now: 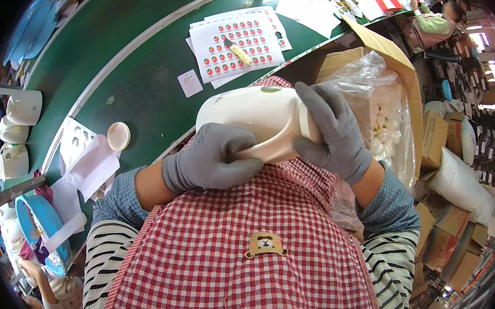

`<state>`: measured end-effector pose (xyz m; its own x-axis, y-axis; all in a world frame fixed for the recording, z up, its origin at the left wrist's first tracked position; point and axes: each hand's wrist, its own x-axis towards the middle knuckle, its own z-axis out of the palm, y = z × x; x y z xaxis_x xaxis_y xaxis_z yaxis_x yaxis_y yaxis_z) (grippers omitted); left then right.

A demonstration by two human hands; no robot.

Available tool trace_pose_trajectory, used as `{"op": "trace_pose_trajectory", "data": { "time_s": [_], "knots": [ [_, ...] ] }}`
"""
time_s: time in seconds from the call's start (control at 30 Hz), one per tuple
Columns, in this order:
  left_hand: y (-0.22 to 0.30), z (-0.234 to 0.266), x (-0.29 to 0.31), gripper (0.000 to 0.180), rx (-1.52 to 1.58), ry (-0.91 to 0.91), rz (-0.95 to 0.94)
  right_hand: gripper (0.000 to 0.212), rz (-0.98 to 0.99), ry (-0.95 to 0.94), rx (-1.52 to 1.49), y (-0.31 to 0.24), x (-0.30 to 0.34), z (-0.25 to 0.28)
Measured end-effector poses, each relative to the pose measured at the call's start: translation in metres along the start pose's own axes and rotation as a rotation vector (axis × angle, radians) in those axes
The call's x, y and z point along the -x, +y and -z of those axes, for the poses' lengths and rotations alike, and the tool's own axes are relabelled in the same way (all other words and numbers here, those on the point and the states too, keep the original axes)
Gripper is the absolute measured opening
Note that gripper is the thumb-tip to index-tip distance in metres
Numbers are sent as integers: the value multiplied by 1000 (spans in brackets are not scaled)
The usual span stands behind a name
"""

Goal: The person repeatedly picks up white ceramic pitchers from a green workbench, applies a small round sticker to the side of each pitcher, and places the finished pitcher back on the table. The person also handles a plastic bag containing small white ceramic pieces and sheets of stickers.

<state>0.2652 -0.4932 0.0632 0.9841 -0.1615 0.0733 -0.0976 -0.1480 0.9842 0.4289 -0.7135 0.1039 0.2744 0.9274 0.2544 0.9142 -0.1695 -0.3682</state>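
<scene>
A glossy white jug, apparently ceramic, lies tilted on its side in front of my apron, with a green mark on its upper surface. My left hand, in a grey glove, has its fingers wrapped round the jug's handle. At the jug's right end, my gloved right hand grips the rim, thumb below and fingers above. The jug's underside and part of the handle are hidden by my hands.
Sticker sheets with a utility knife lie on the green table. Nearby are a small card and a round cream lid. An open carton lined with plastic stands right. White jugs line the left; a co-worker sits far right.
</scene>
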Motion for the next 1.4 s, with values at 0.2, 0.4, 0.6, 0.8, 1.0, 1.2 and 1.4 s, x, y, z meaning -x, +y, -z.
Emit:
{"op": "trace_pose_trajectory", "data": {
  "time_s": [0.2, 0.4, 0.6, 0.8, 1.0, 1.2, 1.4],
  "knots": [
    [6, -5, 2, 22, -68, 24, -53, 94, -177, -307, -136, -9, -5, 50],
    [5, -8, 4, 21, -76, 11, -47, 80, -380, -269, 114, -17, -4, 47],
    [5, -10, 5, 23, -51, 14, -32, 81, 35, -82, 13, -9, 1, 38],
    [7, -9, 2, 19, -71, -21, -67, 81, -227, -151, 80, -10, 1, 36],
    [6, -20, 1, 18, -96, -18, -155, 77, -230, -45, -92, -9, 19, 15],
    [18, -63, -17, 26, -513, -123, -202, 47, -548, -29, -492, 39, 56, -28],
    [17, -26, -25, 21, -395, 45, -237, 35, -908, -52, -780, 40, 3, 2]
  ]
}}
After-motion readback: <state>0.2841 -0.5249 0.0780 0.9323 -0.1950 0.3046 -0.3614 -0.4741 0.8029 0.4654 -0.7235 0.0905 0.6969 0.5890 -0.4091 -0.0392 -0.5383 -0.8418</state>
